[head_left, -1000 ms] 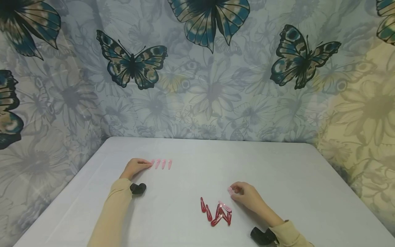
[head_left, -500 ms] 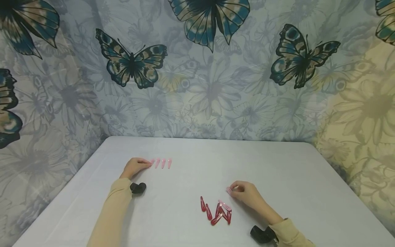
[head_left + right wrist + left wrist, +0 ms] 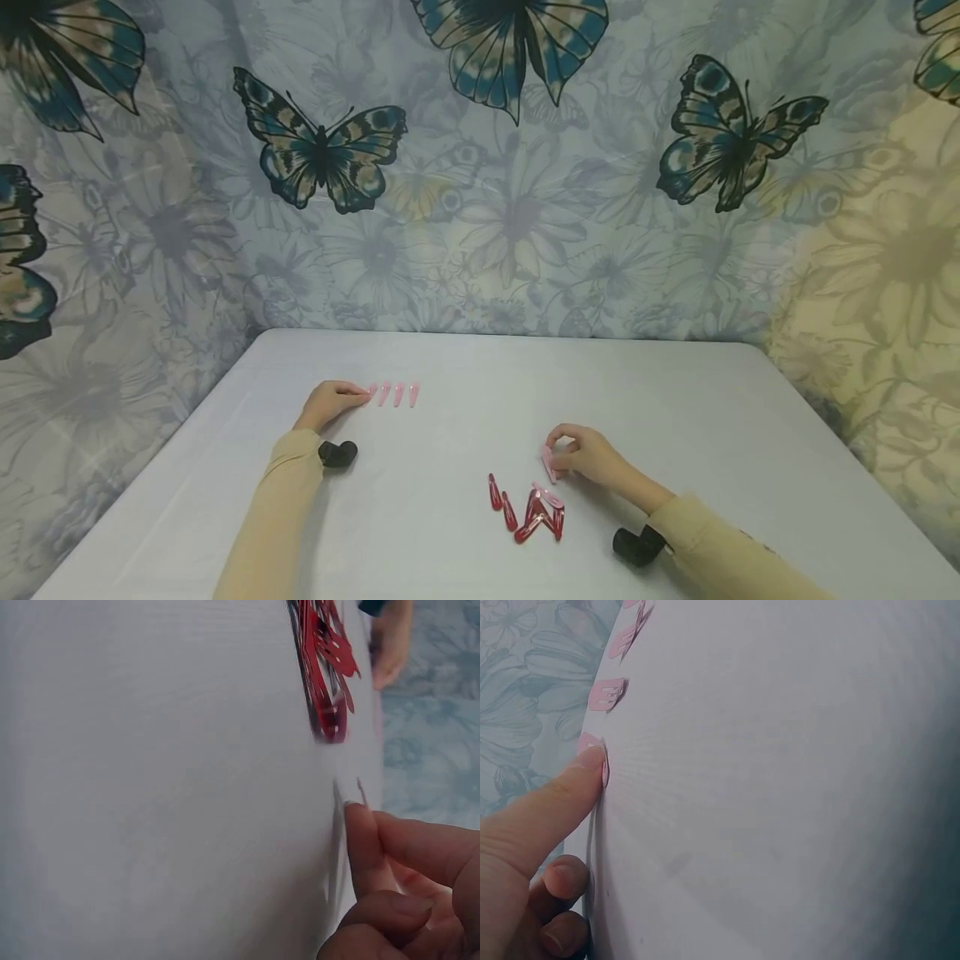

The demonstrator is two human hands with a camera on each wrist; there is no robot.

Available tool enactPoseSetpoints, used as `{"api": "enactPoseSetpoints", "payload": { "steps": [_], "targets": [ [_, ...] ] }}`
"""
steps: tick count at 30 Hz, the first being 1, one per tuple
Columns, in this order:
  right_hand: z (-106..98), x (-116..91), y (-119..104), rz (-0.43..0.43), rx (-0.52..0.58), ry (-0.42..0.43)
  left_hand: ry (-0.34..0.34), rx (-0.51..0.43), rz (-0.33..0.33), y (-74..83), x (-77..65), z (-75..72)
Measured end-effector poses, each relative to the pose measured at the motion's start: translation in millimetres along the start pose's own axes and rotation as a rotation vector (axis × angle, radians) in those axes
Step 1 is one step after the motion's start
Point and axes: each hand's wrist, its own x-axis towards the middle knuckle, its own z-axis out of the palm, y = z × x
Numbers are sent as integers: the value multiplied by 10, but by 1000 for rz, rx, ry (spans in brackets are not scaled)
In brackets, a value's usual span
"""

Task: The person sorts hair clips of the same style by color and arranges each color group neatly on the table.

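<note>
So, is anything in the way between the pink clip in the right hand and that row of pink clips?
Nothing visible stands between the pink clip in the right hand and the row of pink clips. The red clips lie below that line in the head view; the left hand touches the row's far end.

Booth-like corner: butterfly-print backdrop point(image 3: 517, 283) around white table point(image 3: 675, 400).
</note>
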Motion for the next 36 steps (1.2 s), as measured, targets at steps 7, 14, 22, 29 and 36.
{"api": "enactPoseSetpoints", "payload": {
  "steps": [7,14,22,29,36],
  "targets": [
    [78,184,-123,-22,51,-125,-1,8,19,14,-25,-9],
    [140,439,-231,-52,-52,-77,5,5,5,12,-35,-7],
    [219,651,-365,-16,-9,-91,5,34,43,24,-16,-27],
    [224,891,-433,30,19,-56,7,18,53,32,2,-45],
    [239,1095,-486,43,37,46,0,7,41,21,-4,-25]
  ]
}}
